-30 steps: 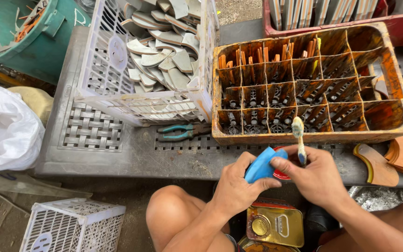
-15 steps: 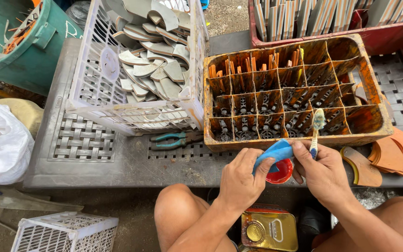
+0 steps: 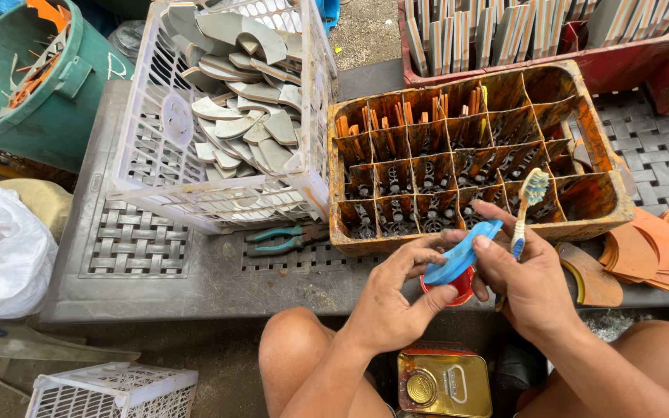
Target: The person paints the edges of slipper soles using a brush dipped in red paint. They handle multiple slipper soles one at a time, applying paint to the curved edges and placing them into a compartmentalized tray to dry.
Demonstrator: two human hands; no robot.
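Blue piece [image 3: 458, 259] pinched in both your hands, long axis tilted up-right; right hand [image 3: 532, 282] also grips toothbrush [image 3: 526, 209], left hand [image 3: 396, 298] fingers closed beneath.

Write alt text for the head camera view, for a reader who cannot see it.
Both hands hold a curved blue plastic piece over a small red tub: the left hand grips it from below, while the right hand also holds an upright toothbrush. Behind sit a stained orange divided crate, a white basket of grey curved pieces and green-handled pliers.
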